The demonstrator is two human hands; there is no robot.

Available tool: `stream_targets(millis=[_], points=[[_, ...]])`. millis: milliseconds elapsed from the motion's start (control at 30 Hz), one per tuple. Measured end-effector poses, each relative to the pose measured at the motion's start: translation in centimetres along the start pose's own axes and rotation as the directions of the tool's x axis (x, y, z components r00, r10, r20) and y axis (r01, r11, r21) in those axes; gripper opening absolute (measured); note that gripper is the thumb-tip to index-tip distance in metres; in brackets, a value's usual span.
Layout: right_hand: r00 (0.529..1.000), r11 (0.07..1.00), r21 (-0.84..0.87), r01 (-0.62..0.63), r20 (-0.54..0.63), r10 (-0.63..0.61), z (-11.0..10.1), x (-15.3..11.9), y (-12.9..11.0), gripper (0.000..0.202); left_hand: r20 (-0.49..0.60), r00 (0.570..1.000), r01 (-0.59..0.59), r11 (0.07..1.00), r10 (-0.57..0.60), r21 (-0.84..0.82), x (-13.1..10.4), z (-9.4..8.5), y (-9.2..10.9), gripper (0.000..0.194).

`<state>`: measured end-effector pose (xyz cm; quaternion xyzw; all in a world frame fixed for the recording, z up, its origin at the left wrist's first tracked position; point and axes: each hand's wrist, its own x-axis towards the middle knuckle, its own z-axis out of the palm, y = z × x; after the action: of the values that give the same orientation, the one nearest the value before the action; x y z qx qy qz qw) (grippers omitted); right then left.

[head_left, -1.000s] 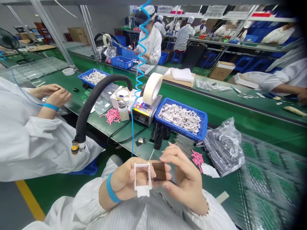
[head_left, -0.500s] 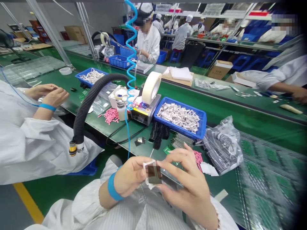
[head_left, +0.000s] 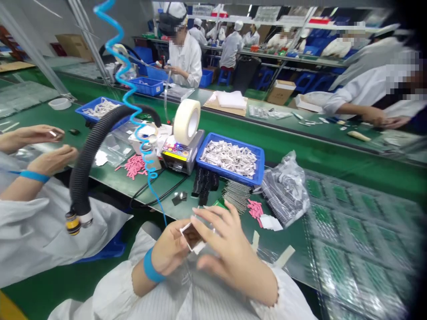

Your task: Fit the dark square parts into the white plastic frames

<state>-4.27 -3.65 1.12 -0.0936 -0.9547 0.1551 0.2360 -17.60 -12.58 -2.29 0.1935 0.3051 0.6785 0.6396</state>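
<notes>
A small white frame (head_left: 182, 231) is gripped at its left edge between the thumb and fingers of the left hand (head_left: 169, 250). A dark panel (head_left: 193, 234) is seen within its outline; full seating cannot be told. The right hand (head_left: 230, 242) is held over the frame, fingers extended, thumb parted; contact cannot be confirmed. Beyond, pink strips (head_left: 255, 211) are scattered near white sheets (head_left: 271, 222). White parts (head_left: 230, 158) are heaped in a blue tray (head_left: 260, 168).
</notes>
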Motion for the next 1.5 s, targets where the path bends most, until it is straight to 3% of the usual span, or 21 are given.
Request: stream_targets(millis=[67,133,233,300,333,400,433,467,533,667,767,867,933,1000,1100,1233,1300,1367,1500], points=[[0.992,0.989,-0.144,-0.025,0.121,0.042,0.0,-0.5,-0.8,0.08,-0.056,0.998,0.023,0.999,-0.025,-0.036,0.1,-0.2,-0.7,0.039],[0.977,0.971,-0.233,-0.058,0.187,0.103,-0.4,-1.0,-1.1,0.091,-0.103,0.99,0.087,0.993,-0.094,-0.075,0.3,-0.6,-1.5,0.035],[0.968,0.971,-0.198,-0.134,0.181,0.171,-1.6,-2.7,0.6,0.087,-0.097,0.97,0.207,0.968,-0.222,-0.141,0.4,-1.5,-2.4,0.036],[0.94,0.931,-0.178,-0.318,0.068,0.334,-2.5,-4.7,3.1,0.071,-0.081,0.959,0.255,0.952,-0.271,-0.168,0.5,-1.9,-2.7,0.037],[0.888,0.871,-0.187,-0.454,-0.011,0.46,-2.8,-5.9,4.7,0.061,-0.077,0.956,0.268,0.948,-0.284,-0.173,0.6,-2.0,-2.7,0.037],[0.703,0.662,-0.245,-0.708,-0.156,0.694,-2.8,-8.4,7.8,0.041,-0.069,0.952,0.284,0.944,-0.298,-0.17,0.6,-2.2,-2.7,0.038],[0.614,0.564,-0.258,-0.784,-0.193,0.765,-2.5,-9.5,9.1,0.034,-0.065,0.95,0.291,0.942,-0.305,-0.168,0.6,-2.3,-2.7,0.038],[0.559,0.505,-0.261,-0.822,-0.212,0.801,-2.0,-10.4,10.3,0.029,-0.057,0.949,0.297,0.94,-0.31,-0.165,0.6,-2.3,-2.7,0.039],[0.509,0.459,-0.241,-0.855,-0.228,0.83,-0.9,-11.8,11.9,0.021,-0.039,0.948,0.308,0.938,-0.317,-0.157,0.7,-2.2,-2.8,0.039],[0.476,0.46,-0.126,-0.879,-0.292,0.83,-0.3,-12.6,12.6,0.019,0.005,0.957,0.288,0.947,-0.291,-0.143,1.0,-1.9,-2.7,0.038],[0.458,0.486,-0.006,-0.874,-0.34,0.821,-1.4,-11.6,11.4,0.025,0.047,0.966,0.257,0.958,-0.253,-0.13,1.3,-1.5,-2.3,0.037],[0.411,0.48,0.383,-0.789,-0.252,0.876,-2.1,-8.8,8.3,0.03,0.089,0.978,0.197,0.978,-0.19,-0.074,1.7,-0.6,-1.8,0.04],[0.424,0.356,0.696,-0.623,-0.082,0.902,-1.7,-6.3,5.6,0.034,0.134,0.979,0.161,0.986,-0.156,-0.029,2.0,0.2,-1.5,0.041],[0.495,0.218,0.845,-0.489,0.063,0.867,-0.9,-3.9,3.2,0.039,0.191,0.973,0.131,0.991,-0.129,0.005,2.0,0.9,-1.1,0.038],[0.584,0.102,0.92,-0.377,0.151,0.798,0.7,-1.4,1.1,0.039,0.23,0.97,0.07,0.996,-0.082,0.06,1.8,1.7,-0.5,0.035],[0.639,0.049,0.936,-0.349,0.2,0.743,1.7,-0.5,0.7,0.036,0.23,0.972,0.016,0.992,-0.045,0.126,1.2,1.6,0.4,0.035],[0.675,0.084,0.923,-0.375,0.209,0.708,1.7,-0.5,0.8,0.034,0.23,0.972,0.01,0.988,-0.045,0.152,1.0,1.2,0.7,0.036],[0.725,0.205,0.893,-0.401,0.173,0.667,1.5,-0.4,0.9,0.028,0.225,0.974,-0.006,0.979,-0.04,0.202,0.8,0.7,0.6,0.039],[0.825,0.663,0.65,-0.371,-0.097,0.557,1.3,-0.2,1.1,0.013,0.184,0.981,0.022,0.975,-0.064,0.221,0.4,0.0,0.1,0.042]])
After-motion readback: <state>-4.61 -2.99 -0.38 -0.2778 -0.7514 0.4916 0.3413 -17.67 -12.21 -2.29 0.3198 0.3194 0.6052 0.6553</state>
